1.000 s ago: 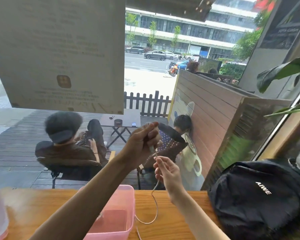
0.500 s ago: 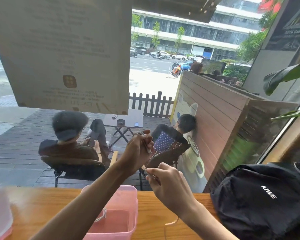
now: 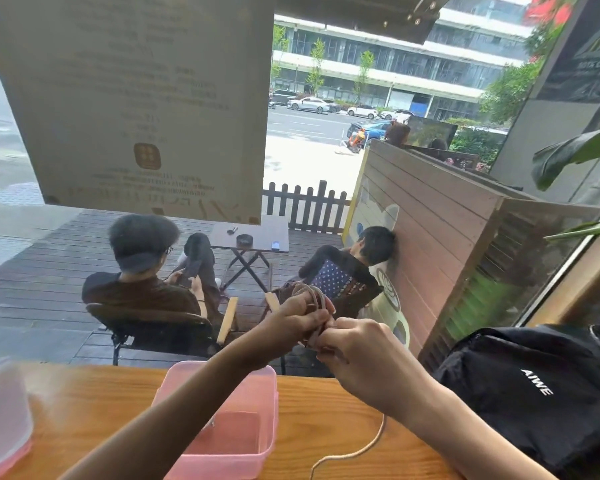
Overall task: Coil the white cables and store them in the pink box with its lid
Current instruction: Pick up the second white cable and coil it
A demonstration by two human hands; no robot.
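Winding a white cable [image 3: 309,296] into loops, two bare hands meet in mid-air above the tabletop [image 3: 326,410]. The left hand [image 3: 297,322] is clamped on the bundle, its grip closed round the lower part of the coil, whose loops arch up just above the knuckles. The right hand [image 3: 357,355], touching the left, has its grip pinched together on the cable just beside the coil; exactly which strand it pinches is hidden by the fingers.

Below the right wrist, the loose tail [image 3: 361,452] of the cable hangs down and curves across the tabletop, so the winding looks unfinished.

Below and left of the grip sits the pink box [image 3: 222,455], open; only a small pale shape shows inside, too unclear to name. Far to the left, at the frame edge, a translucent piece [image 3: 0,417] may be its lid. To the right lies a black bag [image 3: 534,393].

Risks, as a judgement: if the left grip loosens while the right reaches for more tail, the loops could spring apart. The tail could snag on the box rim and tug the coil askew.
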